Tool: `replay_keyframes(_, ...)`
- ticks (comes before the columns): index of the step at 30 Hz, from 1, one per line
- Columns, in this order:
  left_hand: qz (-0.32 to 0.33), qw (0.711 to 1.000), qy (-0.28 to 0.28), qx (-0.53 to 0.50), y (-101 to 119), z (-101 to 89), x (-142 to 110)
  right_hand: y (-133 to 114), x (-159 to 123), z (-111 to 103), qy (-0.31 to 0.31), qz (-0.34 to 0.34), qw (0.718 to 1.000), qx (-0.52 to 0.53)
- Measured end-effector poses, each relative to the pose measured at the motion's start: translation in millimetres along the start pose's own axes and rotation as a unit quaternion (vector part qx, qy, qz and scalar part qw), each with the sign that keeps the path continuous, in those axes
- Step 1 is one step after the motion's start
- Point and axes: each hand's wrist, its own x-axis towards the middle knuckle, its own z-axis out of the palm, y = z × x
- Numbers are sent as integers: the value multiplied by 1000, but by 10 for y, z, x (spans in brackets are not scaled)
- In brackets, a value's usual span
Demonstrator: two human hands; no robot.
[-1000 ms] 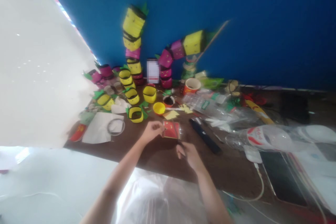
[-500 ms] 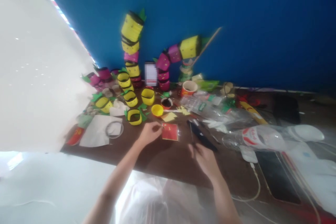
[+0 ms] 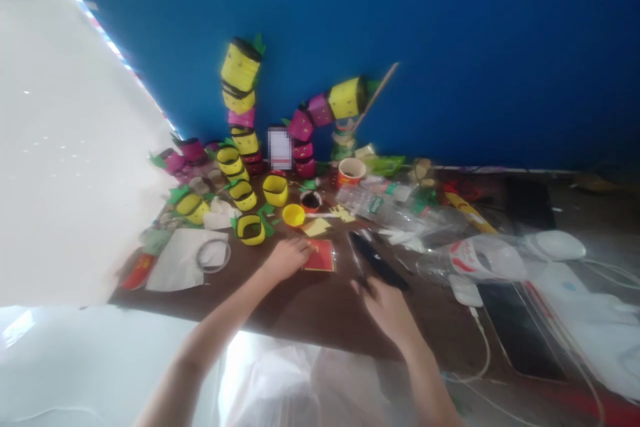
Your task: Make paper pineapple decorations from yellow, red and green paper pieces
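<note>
My left hand [image 3: 290, 258] is closed, its fingertips at the left edge of a small red card [image 3: 321, 257] on the brown table. Whether it pinches the card or a tiny piece above it is too blurred to tell. To the right, my right hand [image 3: 384, 303] is closed around a slim dark tool [image 3: 357, 257] that points away from me; blur hides its kind. A black flat case or pouch [image 3: 380, 260] lies just beyond that hand. Yellow paper scraps [image 3: 316, 225] and a small yellow cup [image 3: 293, 215] are behind the card.
Yellow cut-bottle pots [image 3: 251, 229] and stacked yellow and purple ones [image 3: 241, 67] stand at the back left. Clear plastic bottles [image 3: 490, 257], a phone [image 3: 520, 330] and a white cable [image 3: 487, 347] crowd the right. A roll of tape [image 3: 213, 268] lies on white paper at the left.
The view has shifted slightly, so most things sit a little further left and lower. My left fingers now lie over the red card's left edge; my right hand still grips the slim tool.
</note>
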Motion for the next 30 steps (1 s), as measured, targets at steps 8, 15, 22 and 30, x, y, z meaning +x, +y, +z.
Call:
replay_keyframes(8,-42,999,-3,26,2,-113,-5,-42,-37,-18,5,9,999,36)
replay_keyframes(15,-67,997,-5,26,117,-75,29,-33,-54,-4,2,9,1000,28)
replay_keyframes(22,-77,997,-18,25,112,-12,145,-9,-77,13,6,10,999,33)
replay_keyframes(30,-64,998,4,-28,231,-155,205,19,-111,-15,3,18,1000,7)
